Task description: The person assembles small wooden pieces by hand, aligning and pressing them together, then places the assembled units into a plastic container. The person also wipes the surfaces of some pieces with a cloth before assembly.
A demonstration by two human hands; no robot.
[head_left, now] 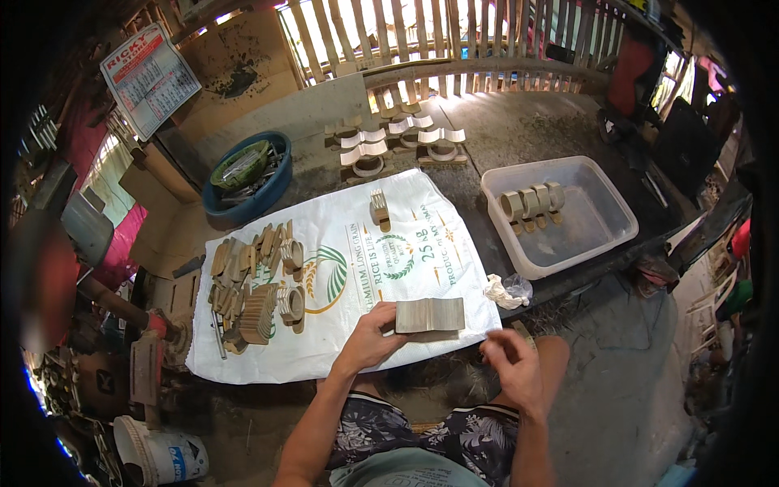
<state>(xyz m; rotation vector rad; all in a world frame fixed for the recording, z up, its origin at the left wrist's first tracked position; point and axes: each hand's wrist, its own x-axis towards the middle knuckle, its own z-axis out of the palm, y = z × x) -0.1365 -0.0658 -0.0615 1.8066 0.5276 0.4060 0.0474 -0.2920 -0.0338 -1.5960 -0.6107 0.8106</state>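
Observation:
My left hand [373, 336] is closed on the left end of a grey-brown grooved block [431, 315] with a shallow curve across its upper face. The block is just above the near edge of a white printed sack [324, 349]. To its right, apart from it, my right hand [516, 367] has its fingers curled together; what they hold, if anything, is hidden. Farther up the sack stands a small stack of thin curved pieces [379, 209]. Brown wooden-looking pieces [258, 312], some with rings, lie piled on the sack's left part.
A clear plastic tub [568, 256] with several ring-shaped pieces [531, 201] stands at right. Crumpled plastic [509, 290] lies by the sack's right edge. Several wavy-topped ring stands [363, 152] are at the back. A blue basin [247, 199] sits back left; a white bucket [158, 450] is lower left.

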